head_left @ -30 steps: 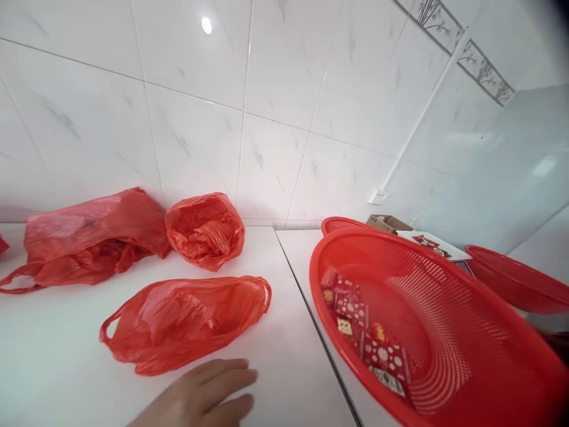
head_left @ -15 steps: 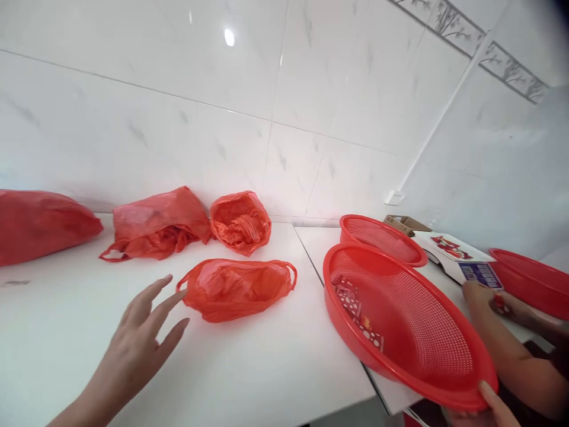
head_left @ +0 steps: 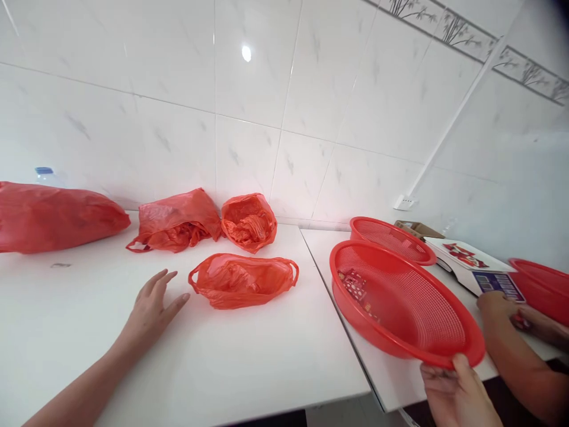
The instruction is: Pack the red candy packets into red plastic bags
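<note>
My left hand lies on the white table with fingers spread, holding nothing, just left of a flat red plastic bag. My right hand grips the near rim of a large red mesh basket, thumb over the edge. The basket is tilted and holds a few small red patterned packets at its far-left side.
Three more red plastic bags lie along the tiled wall. A second red basket sits behind the first, a third at the right edge. Another person's arm rests by a white box.
The view pulled back and turned left. My left hand lowered onto the table beside the flat bag. My right hand's grip on the basket rim came fully into view.
</note>
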Tool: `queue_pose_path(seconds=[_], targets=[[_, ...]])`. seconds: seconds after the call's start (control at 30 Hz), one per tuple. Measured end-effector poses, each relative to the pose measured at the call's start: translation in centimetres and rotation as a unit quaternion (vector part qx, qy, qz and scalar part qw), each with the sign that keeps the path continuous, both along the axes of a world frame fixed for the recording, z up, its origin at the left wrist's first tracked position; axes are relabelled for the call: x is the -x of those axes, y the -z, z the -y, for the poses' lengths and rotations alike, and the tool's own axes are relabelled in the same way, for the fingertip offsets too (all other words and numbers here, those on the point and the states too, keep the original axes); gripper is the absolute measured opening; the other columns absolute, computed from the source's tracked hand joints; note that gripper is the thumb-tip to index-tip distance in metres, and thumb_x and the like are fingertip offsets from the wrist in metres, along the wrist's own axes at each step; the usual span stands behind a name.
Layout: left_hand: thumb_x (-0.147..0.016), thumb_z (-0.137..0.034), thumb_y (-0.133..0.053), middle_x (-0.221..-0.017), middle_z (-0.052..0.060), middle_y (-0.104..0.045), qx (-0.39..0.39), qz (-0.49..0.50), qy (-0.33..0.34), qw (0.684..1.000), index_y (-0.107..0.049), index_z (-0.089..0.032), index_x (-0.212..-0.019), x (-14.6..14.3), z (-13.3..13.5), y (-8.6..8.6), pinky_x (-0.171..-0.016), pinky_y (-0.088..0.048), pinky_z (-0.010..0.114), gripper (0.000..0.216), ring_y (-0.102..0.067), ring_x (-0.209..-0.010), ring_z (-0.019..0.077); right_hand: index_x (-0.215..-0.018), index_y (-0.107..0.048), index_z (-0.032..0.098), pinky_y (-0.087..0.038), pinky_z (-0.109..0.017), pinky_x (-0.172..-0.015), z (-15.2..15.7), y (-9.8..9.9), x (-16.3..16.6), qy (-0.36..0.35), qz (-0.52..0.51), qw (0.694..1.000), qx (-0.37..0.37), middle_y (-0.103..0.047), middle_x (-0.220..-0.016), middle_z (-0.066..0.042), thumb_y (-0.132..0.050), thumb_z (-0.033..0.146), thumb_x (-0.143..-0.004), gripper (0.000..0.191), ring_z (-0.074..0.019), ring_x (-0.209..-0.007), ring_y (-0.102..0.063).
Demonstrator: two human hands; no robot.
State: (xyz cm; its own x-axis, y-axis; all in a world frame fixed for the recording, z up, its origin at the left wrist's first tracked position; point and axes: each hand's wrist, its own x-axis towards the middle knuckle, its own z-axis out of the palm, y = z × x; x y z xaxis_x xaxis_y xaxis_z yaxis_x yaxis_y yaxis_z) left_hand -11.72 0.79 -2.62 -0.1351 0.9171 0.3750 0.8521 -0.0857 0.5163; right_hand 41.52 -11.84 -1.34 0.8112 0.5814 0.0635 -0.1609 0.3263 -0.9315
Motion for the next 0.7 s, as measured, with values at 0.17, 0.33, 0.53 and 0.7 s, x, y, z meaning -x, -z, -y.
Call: queue_pose_path(seconds=[0.17,0.33,0.53,0.7], targets=[[-0.089,-0.052,-0.040,-0.150,0.016,-0.028,0.023,-0.048,0.016,0.998,-0.044,-0.016,-0.132,-0.4,0.0,0.1,-0.106,-0.031,0.055,0.056,-0.018,-0.140,0.0357,-0.073,-0.057,0.023,-0.051,-0.027,-0.052,-2.1,-0.1,-0.2,-0.027,-0.081,0.996,-0.015,-0.056,-0.059,0.002,-0.074,0.038,-0.068,0.024,-0.0122,-0.051,-0.053],[-0.093,-0.053,-0.033,-0.147,0.017,-0.032,0.023,-0.036,0.030,0.999,-0.043,-0.012,-0.131,-1.5,1.0,-1.4,-0.105,-0.031,0.056,0.057,-0.022,-0.138,0.0384,-0.077,-0.058,0.020,-0.052,-0.024,-0.055,-0.4,-0.8,-0.4,-0.045,-0.090,0.995,0.020,-0.060,-0.069,0.000,-0.073,0.041,-0.068,0.027,-0.0127,-0.063,-0.059],[-0.091,-0.059,-0.028,-0.138,0.016,-0.043,0.079,0.096,0.021,0.992,-0.038,-0.013,-0.134,-1.7,1.1,-3.2,-0.096,-0.042,0.053,0.064,-0.044,-0.124,0.0373,-0.090,-0.060,0.023,-0.050,-0.023,-0.061,2.9,-3.4,-0.1,0.102,0.088,0.990,0.041,-0.064,-0.086,0.000,-0.078,0.035,-0.057,0.039,-0.0140,-0.076,-0.062],[-0.092,-0.058,-0.030,-0.143,0.006,-0.042,0.094,0.185,0.049,0.977,-0.040,-0.025,-0.131,-1.4,-0.1,-3.2,-0.102,-0.038,0.053,0.052,-0.041,-0.129,0.0315,-0.088,-0.065,0.021,-0.047,-0.033,-0.076,-0.6,-8.7,2.0,0.031,0.399,0.891,0.213,-0.067,-0.088,-0.004,-0.065,0.043,-0.067,0.031,-0.0211,-0.084,-0.061]])
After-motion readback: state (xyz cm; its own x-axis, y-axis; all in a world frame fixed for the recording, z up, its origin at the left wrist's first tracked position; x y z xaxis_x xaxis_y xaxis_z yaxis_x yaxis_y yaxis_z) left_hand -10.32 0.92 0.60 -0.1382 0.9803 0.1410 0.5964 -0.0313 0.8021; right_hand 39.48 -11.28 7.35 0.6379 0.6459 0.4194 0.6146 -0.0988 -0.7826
